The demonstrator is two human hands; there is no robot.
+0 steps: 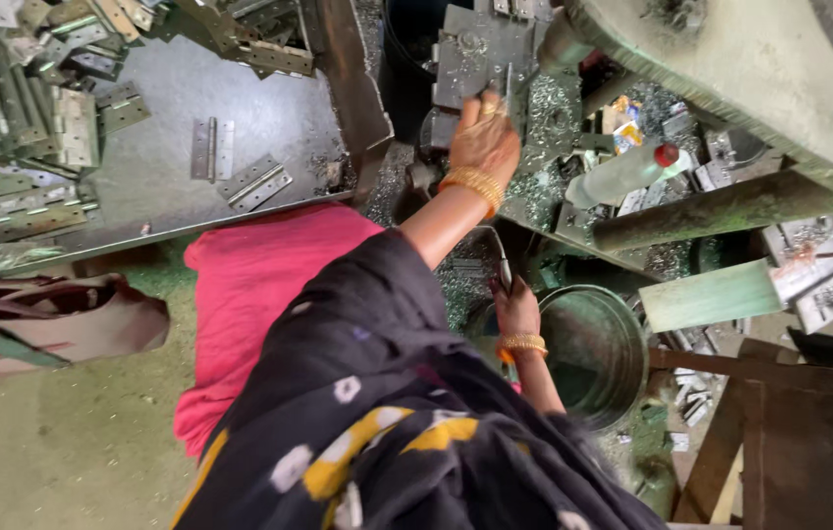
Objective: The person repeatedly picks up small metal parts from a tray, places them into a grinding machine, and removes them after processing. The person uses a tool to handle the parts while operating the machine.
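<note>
Nearest, the right hand (516, 312) sits at the rim of a round metal bucket (622, 314), fingers closed around a thin dark rod (503, 263). The rod's long axis runs from the fist away from the body, its tip aimed at the machine.

Further off, the left hand (483, 137) reaches to the near edge of the machine's steel plate (470, 54), fingertips pressed together there. They seem to pinch a small metal piece, though it is too hidden to be sure.

The step in hand looks like seating a part on the plate. The next move would call for a clean release and fingers drawn clear.

Beyond the lap, loose hinges (254, 184) lie near the right edge of a grey tray (171, 128), pointing diagonally.
</note>
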